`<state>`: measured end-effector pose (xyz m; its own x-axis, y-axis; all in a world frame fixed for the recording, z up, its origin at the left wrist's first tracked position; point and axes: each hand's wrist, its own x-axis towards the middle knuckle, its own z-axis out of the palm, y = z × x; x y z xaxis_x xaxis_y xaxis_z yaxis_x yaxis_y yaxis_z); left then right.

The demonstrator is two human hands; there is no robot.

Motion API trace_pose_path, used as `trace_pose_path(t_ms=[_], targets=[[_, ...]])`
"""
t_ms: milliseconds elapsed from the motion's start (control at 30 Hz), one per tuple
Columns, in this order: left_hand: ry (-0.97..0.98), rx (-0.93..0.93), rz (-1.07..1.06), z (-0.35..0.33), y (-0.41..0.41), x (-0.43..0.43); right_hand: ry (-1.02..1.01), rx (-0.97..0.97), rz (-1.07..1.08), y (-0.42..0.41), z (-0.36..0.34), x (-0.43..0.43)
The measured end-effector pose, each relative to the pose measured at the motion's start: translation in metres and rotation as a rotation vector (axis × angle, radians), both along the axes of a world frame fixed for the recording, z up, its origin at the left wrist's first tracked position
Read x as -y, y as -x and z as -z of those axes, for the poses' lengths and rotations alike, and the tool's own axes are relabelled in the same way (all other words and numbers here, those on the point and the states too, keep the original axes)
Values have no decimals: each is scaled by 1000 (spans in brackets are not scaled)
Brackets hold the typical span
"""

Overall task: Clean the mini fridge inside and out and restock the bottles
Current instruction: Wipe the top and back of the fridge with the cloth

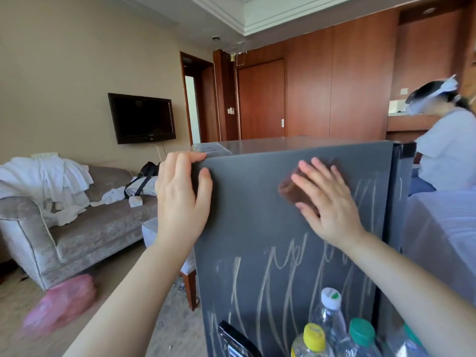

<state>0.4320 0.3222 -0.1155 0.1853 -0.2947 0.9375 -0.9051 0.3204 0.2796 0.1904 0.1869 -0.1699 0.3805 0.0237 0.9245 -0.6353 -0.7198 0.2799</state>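
Observation:
The dark grey mini fridge (257, 207) stands right before me, its near side covered below with pale chalk-like scribbles. My left hand (180, 191) grips its upper left corner, fingers over the top edge and thumb on the side. My right hand (327, 199) presses a brown sponge (296, 191) flat against the upper side with straight fingers. Several plastic bottles stand at the bottom right: one with a white cap (331, 298), one with a yellow cap (314, 336), one with a green cap (362, 332).
A grey sofa (77, 228) with white linen (43, 179) and a black bag (146, 173) stands at the left. A pink bag (61, 302) lies on the floor. Another person in white (448, 150) sits at the right by a white-covered surface (443, 233).

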Motion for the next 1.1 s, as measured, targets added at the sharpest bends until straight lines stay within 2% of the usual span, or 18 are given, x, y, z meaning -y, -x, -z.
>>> trace_pose_path(t_ms=[67,100,167,233,267,300,400,467,533,633,700,833,967,1100], targets=[[10,102,-261,-2,9,1,-161,274,7,19,-3,8],[10,175,-320,-3,18,5,-204,384,21,26,-3,11],[-16,311,-295,-7,35,13,-274,546,9,20,-3,12],[-46,393,-235,-12,52,26,-308,625,23,3,-1,3],[-56,416,-231,-13,58,33,-292,595,49,-5,0,-1],[-60,425,-235,-10,63,38,-251,487,73,-10,3,-7],[-6,412,-244,-2,69,49,-76,-2,84,-7,11,-12],[43,384,-253,0,70,53,-21,-117,72,8,2,-3],[56,359,-263,-1,73,55,-72,20,72,26,-5,11],[52,355,-277,-1,73,55,-244,407,54,59,0,30],[59,355,-275,1,72,55,-329,521,50,77,13,35],[62,345,-273,1,72,55,-411,399,144,104,48,29],[61,343,-281,1,72,55,-374,271,239,126,54,22],[72,348,-281,2,72,57,-331,495,169,125,4,14]])
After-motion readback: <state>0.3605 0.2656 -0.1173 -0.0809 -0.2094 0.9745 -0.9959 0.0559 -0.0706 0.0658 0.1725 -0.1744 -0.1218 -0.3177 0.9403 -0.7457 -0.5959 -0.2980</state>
